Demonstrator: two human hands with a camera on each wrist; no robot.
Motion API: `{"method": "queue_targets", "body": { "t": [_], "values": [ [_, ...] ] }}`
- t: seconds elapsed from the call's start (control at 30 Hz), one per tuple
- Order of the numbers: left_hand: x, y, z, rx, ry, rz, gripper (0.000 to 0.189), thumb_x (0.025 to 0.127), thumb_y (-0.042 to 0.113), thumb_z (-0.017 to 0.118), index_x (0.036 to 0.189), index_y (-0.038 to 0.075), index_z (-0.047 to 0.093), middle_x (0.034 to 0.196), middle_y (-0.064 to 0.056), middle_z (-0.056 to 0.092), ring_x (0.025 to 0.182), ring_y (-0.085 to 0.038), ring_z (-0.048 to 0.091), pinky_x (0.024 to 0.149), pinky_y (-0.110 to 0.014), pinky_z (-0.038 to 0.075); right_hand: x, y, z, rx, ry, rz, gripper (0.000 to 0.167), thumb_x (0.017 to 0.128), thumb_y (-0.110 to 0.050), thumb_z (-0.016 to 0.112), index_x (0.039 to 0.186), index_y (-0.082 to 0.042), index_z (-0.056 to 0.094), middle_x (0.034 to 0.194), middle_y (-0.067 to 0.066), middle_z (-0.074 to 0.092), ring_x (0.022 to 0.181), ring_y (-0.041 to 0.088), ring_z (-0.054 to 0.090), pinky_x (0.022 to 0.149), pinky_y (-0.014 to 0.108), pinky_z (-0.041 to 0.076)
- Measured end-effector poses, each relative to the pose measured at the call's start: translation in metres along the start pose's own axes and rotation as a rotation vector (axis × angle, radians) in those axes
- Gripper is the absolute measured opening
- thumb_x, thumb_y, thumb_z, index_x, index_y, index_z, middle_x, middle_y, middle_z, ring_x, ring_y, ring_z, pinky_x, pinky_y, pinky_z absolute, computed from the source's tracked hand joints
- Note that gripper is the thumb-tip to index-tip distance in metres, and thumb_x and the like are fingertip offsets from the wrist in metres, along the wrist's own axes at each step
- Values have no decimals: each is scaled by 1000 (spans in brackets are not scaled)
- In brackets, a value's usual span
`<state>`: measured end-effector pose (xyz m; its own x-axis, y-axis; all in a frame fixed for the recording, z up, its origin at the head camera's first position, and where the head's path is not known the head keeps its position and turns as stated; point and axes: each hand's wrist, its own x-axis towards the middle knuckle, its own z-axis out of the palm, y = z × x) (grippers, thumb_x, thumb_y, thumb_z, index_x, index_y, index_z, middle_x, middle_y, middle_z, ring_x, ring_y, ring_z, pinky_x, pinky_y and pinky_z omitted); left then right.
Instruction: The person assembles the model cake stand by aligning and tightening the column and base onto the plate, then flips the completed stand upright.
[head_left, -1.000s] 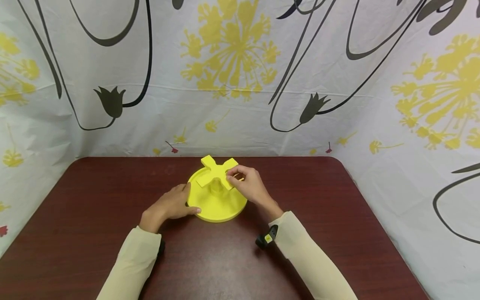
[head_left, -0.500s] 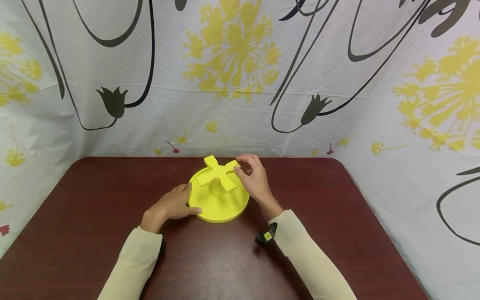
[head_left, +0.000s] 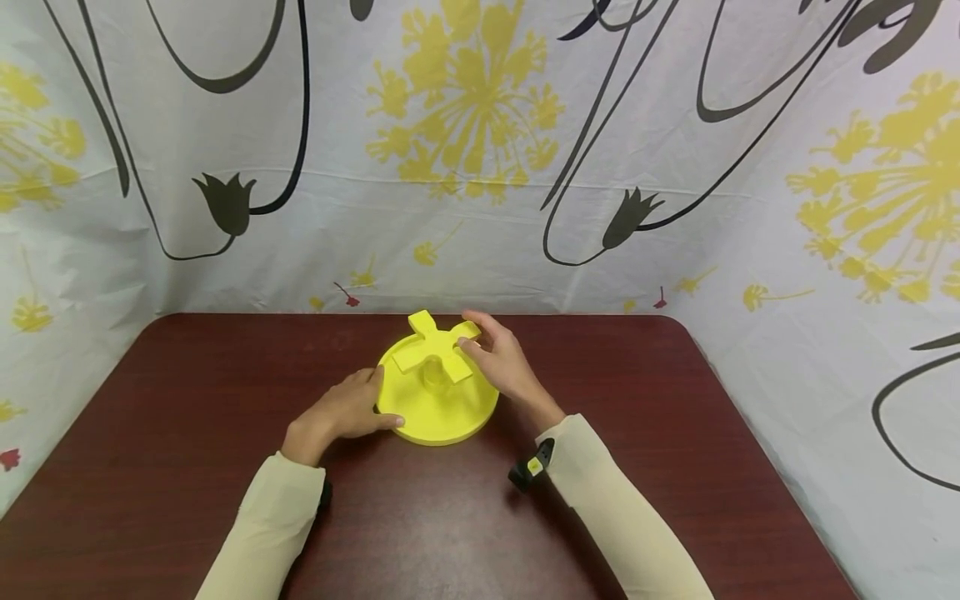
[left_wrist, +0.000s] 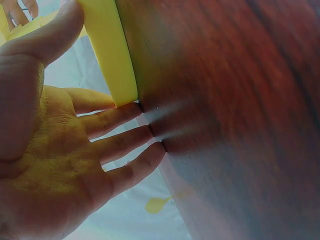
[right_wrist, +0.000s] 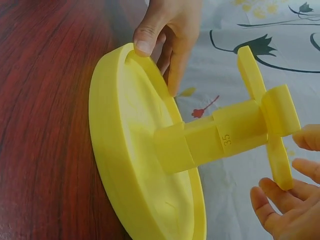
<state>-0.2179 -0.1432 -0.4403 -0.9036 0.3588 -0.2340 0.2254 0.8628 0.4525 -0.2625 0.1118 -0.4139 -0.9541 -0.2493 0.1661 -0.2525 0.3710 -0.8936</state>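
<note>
On the table stands a round yellow base [head_left: 438,421] with a raised rim. A stepped yellow stem [right_wrist: 202,142] rises from its middle, with small raised marks on its side. Topping the stem is a yellow cross-shaped handle [head_left: 431,343] with several arms. My left hand [head_left: 337,408] grips the base's left edge: the thumb lies over the rim, and the fingers extend along the outside with some tips down at the table. My right hand [head_left: 506,362] is around the cross handle's right arm, fingers spread and loose; whether the fingertips touch it I cannot tell.
The dark red-brown table [head_left: 225,392] has rounded far corners. A white cloth [head_left: 315,242] with yellow and grey flower prints hangs behind it and at both sides. A black wrist strap [head_left: 532,467] sits at the right sleeve cuff [head_left: 570,442].
A second ago my right hand pinched the cross handle's right arm. It then let go, lifted slightly away and came back leftward around that arm. My left hand stays on the base.
</note>
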Motion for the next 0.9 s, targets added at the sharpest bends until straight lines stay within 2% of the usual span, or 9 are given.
{"method": "queue_targets", "body": {
  "t": [0.2,0.4,0.53,0.7,0.8,0.9],
  "values": [
    [1,-2,1,4,-3,-3,101,90,48,70,153,-11,17,154,-32,29,142,-46,31,112,-57,33,-1,2,-1,-11,46,-24,34,98,-10,62,131,-5,61,135,13,60,127,27,56,106,49,45],
    [1,-2,1,-6,4,2,101,90,46,71,153,-12,18,153,-32,31,141,-46,32,111,-57,34,-3,3,-3,-60,60,-41,24,96,-10,65,119,-4,68,121,12,65,110,27,60,99,49,48],
    [1,-1,1,-1,11,0,101,89,47,72,153,-12,19,152,-32,32,140,-47,33,110,-58,34,-4,2,-4,-76,48,-65,22,94,-9,66,115,-1,69,114,12,67,95,26,58,86,38,50],
    [2,-2,2,13,14,-3,101,89,47,71,153,-12,19,152,-32,32,140,-47,33,110,-58,34,-6,1,-5,-81,29,-80,17,95,-9,66,110,-4,71,105,11,70,79,26,57,67,23,45],
    [3,-3,2,14,11,-3,101,89,48,71,153,-12,19,152,-32,32,140,-47,33,110,-58,34,-6,0,-5,-89,21,-88,14,94,-9,67,106,-6,73,100,10,72,72,23,53,59,21,40],
    [3,-3,2,8,8,-5,102,89,48,71,153,-12,19,152,-32,32,140,-47,34,111,-58,34,-7,-1,-5,-94,11,-97,11,93,-8,68,102,-7,74,100,8,73,72,20,56,59,21,43]
  ]
}}
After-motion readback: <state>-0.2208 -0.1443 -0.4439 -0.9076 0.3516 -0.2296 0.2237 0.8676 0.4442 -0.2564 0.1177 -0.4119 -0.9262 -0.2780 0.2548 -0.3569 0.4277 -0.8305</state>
